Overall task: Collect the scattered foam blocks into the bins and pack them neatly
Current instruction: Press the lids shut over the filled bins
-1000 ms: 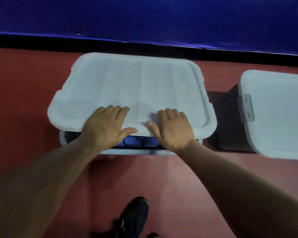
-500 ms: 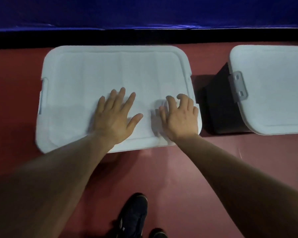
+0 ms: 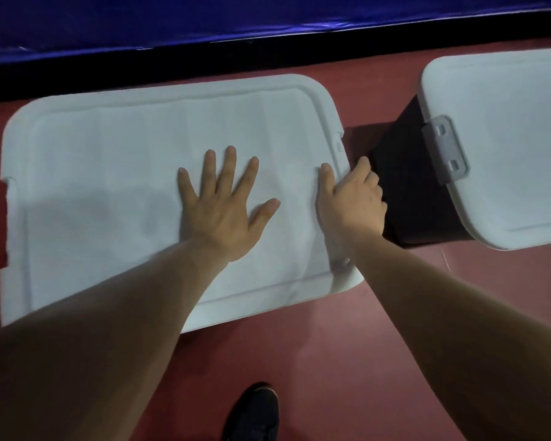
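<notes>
We have the white rectangular plastic lid (image 3: 124, 192) seated; left hand (image 3: 221, 211) flat, fingers spread, right hand (image 3: 353, 198) fingers hooking lid's right edge. Latching likely left.

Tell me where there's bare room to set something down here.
Bare: the floor between left lid and shoe, that lid left of the left hand, and the right lid. Crowded: the gap between the lids, where the right hand grips the left lid's edge.

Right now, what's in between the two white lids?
In the head view: the dark side of the right bin, a strip of red floor, and the right hand curled over the edge of the left lid.
</notes>
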The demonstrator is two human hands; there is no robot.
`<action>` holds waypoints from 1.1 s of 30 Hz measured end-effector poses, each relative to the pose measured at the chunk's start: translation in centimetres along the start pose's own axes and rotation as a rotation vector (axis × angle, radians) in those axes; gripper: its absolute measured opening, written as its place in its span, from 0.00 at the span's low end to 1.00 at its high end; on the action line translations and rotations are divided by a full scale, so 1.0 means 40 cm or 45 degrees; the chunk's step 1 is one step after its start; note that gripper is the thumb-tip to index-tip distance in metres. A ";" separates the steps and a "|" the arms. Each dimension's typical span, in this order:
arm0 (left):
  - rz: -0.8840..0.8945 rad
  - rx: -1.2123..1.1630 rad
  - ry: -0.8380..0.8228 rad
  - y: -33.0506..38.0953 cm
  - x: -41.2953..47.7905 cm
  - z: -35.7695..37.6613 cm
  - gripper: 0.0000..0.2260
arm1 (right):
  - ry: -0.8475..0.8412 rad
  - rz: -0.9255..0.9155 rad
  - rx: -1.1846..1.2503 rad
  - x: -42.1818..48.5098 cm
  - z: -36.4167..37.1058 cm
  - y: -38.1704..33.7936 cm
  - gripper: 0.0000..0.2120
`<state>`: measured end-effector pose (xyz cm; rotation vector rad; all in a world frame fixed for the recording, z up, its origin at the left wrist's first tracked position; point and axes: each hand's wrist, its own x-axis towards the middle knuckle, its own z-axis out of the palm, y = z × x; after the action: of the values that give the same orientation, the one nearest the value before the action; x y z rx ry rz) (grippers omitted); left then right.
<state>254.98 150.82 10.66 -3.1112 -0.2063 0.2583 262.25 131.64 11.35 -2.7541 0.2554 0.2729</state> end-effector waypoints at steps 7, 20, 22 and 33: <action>-0.013 -0.015 0.015 -0.043 -0.013 -0.002 0.36 | -0.124 -0.051 0.010 -0.002 -0.009 -0.017 0.32; 0.015 -0.009 0.037 -0.049 -0.017 0.000 0.33 | -0.125 -0.068 0.068 -0.014 -0.011 -0.022 0.28; 0.034 -0.011 0.022 -0.051 -0.012 -0.002 0.34 | -0.125 -0.081 0.087 -0.011 -0.011 -0.020 0.26; -0.029 -0.039 -0.009 -0.038 -0.005 0.002 0.37 | -0.179 0.165 0.302 0.032 -0.014 -0.015 0.35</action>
<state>254.58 152.28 10.66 -3.1366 -0.2478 0.2682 263.71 131.81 11.80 -2.4757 0.4025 0.4389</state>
